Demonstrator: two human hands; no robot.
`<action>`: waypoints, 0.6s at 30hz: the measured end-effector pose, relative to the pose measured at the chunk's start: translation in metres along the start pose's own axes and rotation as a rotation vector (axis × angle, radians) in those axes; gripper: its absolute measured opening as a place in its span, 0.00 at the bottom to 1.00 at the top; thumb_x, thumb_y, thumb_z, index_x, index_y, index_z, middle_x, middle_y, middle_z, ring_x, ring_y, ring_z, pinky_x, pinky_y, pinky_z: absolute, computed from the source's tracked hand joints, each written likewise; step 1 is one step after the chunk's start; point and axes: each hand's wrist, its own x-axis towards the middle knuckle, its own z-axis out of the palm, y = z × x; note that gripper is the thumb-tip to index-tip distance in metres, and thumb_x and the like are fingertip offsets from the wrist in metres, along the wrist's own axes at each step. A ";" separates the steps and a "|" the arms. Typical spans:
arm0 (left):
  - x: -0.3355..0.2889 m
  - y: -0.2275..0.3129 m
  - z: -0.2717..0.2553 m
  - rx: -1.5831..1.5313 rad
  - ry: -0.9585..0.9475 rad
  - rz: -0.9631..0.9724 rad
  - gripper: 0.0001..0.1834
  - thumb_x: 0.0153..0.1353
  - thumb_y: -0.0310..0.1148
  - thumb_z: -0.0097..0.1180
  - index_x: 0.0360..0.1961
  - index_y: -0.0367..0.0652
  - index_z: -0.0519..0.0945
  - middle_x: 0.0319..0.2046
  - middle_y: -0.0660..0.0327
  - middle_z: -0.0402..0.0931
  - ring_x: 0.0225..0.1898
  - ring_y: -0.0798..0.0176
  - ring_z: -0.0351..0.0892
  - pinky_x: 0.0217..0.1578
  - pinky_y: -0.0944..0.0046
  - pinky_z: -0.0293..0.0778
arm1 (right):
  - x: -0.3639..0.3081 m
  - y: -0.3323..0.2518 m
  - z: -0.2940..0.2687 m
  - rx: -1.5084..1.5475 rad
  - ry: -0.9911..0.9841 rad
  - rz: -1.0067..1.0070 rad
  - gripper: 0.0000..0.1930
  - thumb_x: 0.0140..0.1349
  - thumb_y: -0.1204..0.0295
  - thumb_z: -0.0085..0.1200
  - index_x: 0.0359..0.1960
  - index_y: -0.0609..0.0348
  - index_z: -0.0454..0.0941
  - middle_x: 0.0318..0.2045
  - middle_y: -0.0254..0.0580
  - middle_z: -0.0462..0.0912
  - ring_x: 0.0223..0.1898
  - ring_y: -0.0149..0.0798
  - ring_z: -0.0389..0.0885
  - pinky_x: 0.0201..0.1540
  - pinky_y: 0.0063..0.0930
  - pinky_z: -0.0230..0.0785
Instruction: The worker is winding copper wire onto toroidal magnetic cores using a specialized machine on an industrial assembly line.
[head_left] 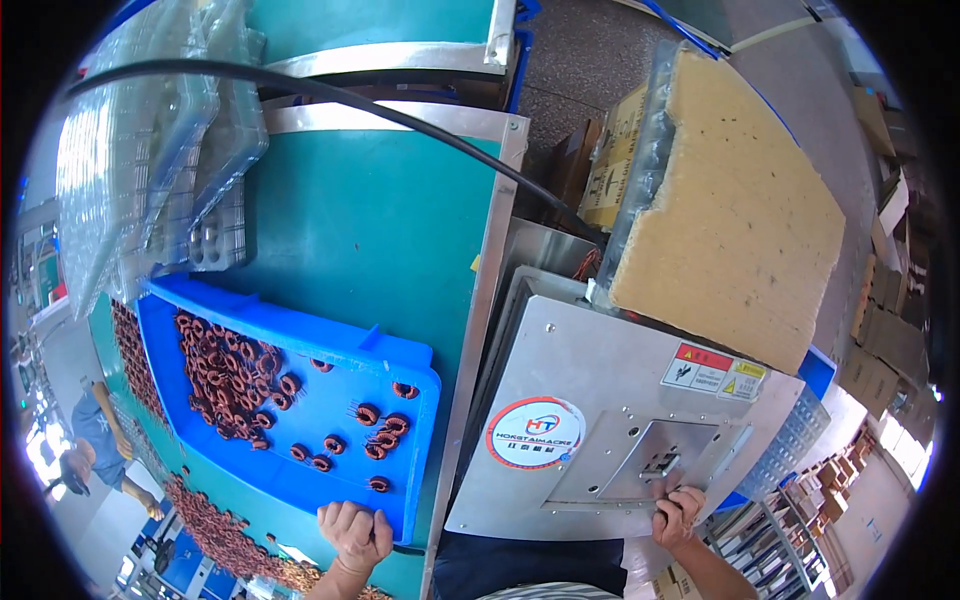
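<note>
My left hand [355,535] is closed at the near right corner of a blue plastic tray [400,350], fingers curled over its rim. Copper-wound ring coils [225,375] are heaped in the tray's left part, and several loose ones [385,435] lie toward its right end. My right hand [680,515] is at the near edge of a grey metal machine [590,360], fingers bent together beside a small recessed fixture [660,463] in its top plate. Whatever those fingers hold, if anything, is too small to make out.
Stacked clear plastic trays [150,170] stand at the far left of the green bench [360,220]. More coils [215,530] cover the bench left of the blue tray. A black cable [430,130] crosses above. A large cardboard piece [735,200] stands behind the machine. Another person [95,430] is at left.
</note>
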 end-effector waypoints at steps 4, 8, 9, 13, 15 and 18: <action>0.003 0.003 0.003 -0.003 -0.026 -0.076 0.15 0.46 0.29 0.58 0.13 0.49 0.62 0.16 0.63 0.62 0.20 0.58 0.60 0.27 0.58 0.53 | -0.003 0.005 0.002 0.023 -0.020 -0.010 0.11 0.65 0.61 0.44 0.39 0.52 0.73 0.43 0.42 0.67 0.48 0.47 0.65 0.52 0.46 0.59; 0.009 0.002 0.004 -0.004 -0.029 -0.103 0.15 0.46 0.29 0.57 0.13 0.49 0.62 0.16 0.64 0.63 0.20 0.58 0.60 0.26 0.58 0.53 | 0.003 0.005 0.003 -0.014 -0.009 -0.036 0.10 0.65 0.60 0.44 0.39 0.51 0.72 0.43 0.41 0.67 0.47 0.47 0.65 0.51 0.46 0.59; 0.012 0.002 0.002 -0.004 -0.028 -0.104 0.14 0.45 0.28 0.57 0.14 0.49 0.63 0.16 0.64 0.63 0.19 0.58 0.60 0.26 0.58 0.53 | 0.006 0.005 0.003 -0.020 -0.001 -0.037 0.10 0.64 0.60 0.44 0.38 0.50 0.72 0.43 0.41 0.67 0.47 0.47 0.65 0.51 0.47 0.58; 0.016 0.000 0.005 -0.025 -0.061 -0.109 0.14 0.45 0.28 0.57 0.13 0.49 0.63 0.15 0.65 0.65 0.19 0.59 0.62 0.26 0.59 0.54 | 0.002 0.007 0.010 -0.006 -0.047 -0.023 0.10 0.64 0.59 0.44 0.38 0.50 0.71 0.43 0.40 0.66 0.47 0.47 0.65 0.51 0.47 0.58; 0.018 -0.001 0.003 -0.029 -0.080 -0.114 0.14 0.45 0.29 0.57 0.13 0.49 0.63 0.15 0.65 0.65 0.19 0.59 0.62 0.27 0.59 0.54 | 0.001 0.006 0.011 -0.021 -0.033 -0.024 0.10 0.64 0.59 0.44 0.37 0.50 0.71 0.42 0.41 0.66 0.47 0.47 0.65 0.51 0.47 0.58; 0.016 -0.003 0.002 -0.030 -0.083 -0.122 0.14 0.45 0.29 0.57 0.12 0.50 0.63 0.15 0.66 0.65 0.19 0.59 0.63 0.27 0.59 0.55 | 0.001 0.006 0.014 -0.008 -0.018 -0.030 0.11 0.63 0.59 0.45 0.37 0.51 0.71 0.42 0.41 0.66 0.47 0.47 0.64 0.50 0.47 0.58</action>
